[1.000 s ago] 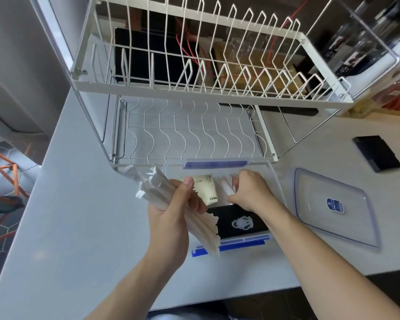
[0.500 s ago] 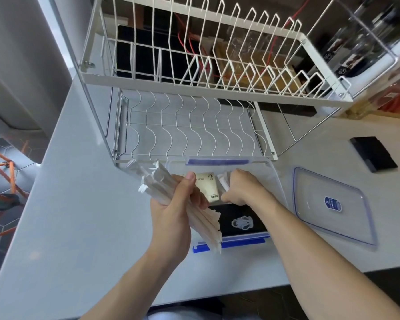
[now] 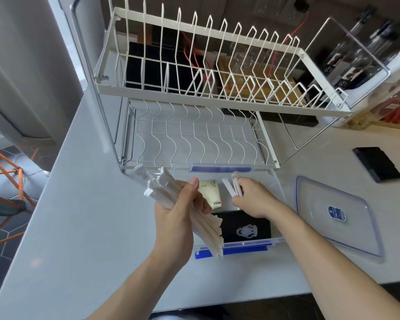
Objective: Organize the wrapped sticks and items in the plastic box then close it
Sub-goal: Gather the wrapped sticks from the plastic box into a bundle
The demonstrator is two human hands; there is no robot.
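1. Head view, hands: a thick bundle of wrapped sticks (image 3: 185, 213) is clamped in the left hand (image 3: 178, 218), fingers and thumb curled round its middle. A few loose sticks (image 3: 231, 187) are pinched by the right hand (image 3: 254, 199) down inside the plastic box (image 3: 278, 183).
2. Head view, task thing: the box is seen open on the counter (image 3: 79, 227), directly ahead of both hands, just in front of the dish rack (image 3: 194, 88). A cream packet (image 3: 211, 192) and a black card (image 3: 245, 227) are seen on the box floor. The lid (image 3: 337, 215) is lying flat to the right of the box, apart from it.
3. Head view, key relation: the bundle's long axis is laid on a diagonal, far end up-left beyond the box's left edge, near end down-right over the front blue latch (image 3: 231, 249). The box's long side is judged to run left-right, so the bundle is held crossways to it.
4. Head view, nearer hand: the box interior is already occupied by the right hand; the left hand is held above the left front corner. A turn of the bundle toward the box's long side is judged needed before it can be laid in flat.
5. Head view, lid: nearer to the right hand; closing is not yet possible.
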